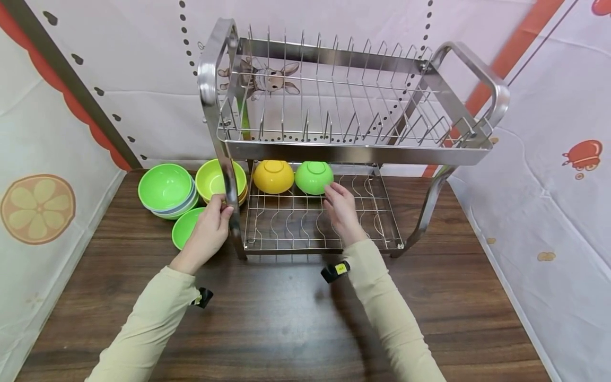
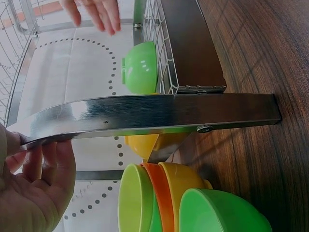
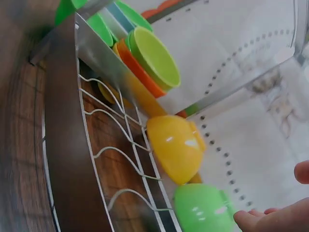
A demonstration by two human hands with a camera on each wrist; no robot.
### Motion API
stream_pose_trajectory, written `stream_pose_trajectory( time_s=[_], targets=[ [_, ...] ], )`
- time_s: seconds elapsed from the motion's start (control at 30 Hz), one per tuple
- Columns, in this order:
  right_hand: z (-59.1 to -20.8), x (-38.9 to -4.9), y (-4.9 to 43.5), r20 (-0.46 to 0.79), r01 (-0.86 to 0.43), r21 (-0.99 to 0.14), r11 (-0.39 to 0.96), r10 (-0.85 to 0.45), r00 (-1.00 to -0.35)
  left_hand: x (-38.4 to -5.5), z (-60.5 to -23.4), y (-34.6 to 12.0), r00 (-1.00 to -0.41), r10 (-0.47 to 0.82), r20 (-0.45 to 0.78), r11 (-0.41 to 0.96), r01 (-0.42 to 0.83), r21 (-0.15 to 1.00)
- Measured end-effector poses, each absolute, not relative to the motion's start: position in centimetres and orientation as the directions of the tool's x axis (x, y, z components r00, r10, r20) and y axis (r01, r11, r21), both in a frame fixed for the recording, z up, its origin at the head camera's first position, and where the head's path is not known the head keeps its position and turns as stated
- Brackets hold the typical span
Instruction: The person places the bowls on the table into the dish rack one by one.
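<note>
My left hand (image 1: 208, 229) grips the left front leg (image 2: 145, 116) of a two-tier metal dish rack (image 1: 353, 154), thumb on one side and fingers behind. On the lower tier, a yellow bowl (image 1: 273, 177) and a green bowl (image 1: 314, 178) lie upside down side by side. My right hand (image 1: 342, 209) is just beside the green bowl, fingers extended and holding nothing. In the left wrist view a small gap shows between that hand and the bowl. The right wrist view shows the fingertips (image 3: 244, 220) close to the bowl's base; contact is unclear.
Left of the rack stand a stack of green and blue-grey bowls (image 1: 166, 188), a stack topped by a yellow-green bowl (image 1: 210, 180), and a green bowl (image 1: 185, 227) in front. The upper tier (image 1: 334, 151) has upright wire dividers and overhangs the lower one.
</note>
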State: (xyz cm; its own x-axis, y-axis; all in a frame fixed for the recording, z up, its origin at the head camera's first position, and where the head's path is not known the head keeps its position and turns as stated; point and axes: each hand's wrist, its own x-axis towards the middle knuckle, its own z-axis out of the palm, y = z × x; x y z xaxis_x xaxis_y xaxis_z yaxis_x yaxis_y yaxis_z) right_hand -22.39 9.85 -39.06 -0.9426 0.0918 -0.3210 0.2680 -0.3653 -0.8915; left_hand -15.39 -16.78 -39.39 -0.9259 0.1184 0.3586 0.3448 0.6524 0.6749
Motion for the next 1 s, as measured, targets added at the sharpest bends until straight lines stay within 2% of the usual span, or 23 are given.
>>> stream_pose_trajectory(
  time_s=[0.37, 0.57, 0.8, 1.0],
  targets=[
    [-36.2, -16.1, 14.7, -0.141, 0.140, -0.969, -0.201, -0.013, -0.990, -15.4, -39.4, -16.8, -0.923, 0.131, 0.362, 0.664, 0.353, 0.659],
    [-35.3, -13.8, 18.0, -0.040, 0.041, -0.989, -0.139, -0.008, -0.999, -15.5, -39.4, -16.8, -0.922, 0.128, 0.366, 0.662, 0.354, 0.660],
    [-34.5, -12.4, 22.1, 0.158, -0.154, -0.986, 0.060, 0.065, -0.985, -15.5, -39.5, -16.9, -0.915, 0.135, 0.379, 0.660, 0.369, 0.655],
    [-34.3, -12.4, 25.1, 0.293, -0.290, -0.956, 0.049, 0.251, -0.923, -15.6, -39.5, -17.0, -0.914, 0.135, 0.381, 0.657, 0.371, 0.656]
  ],
)
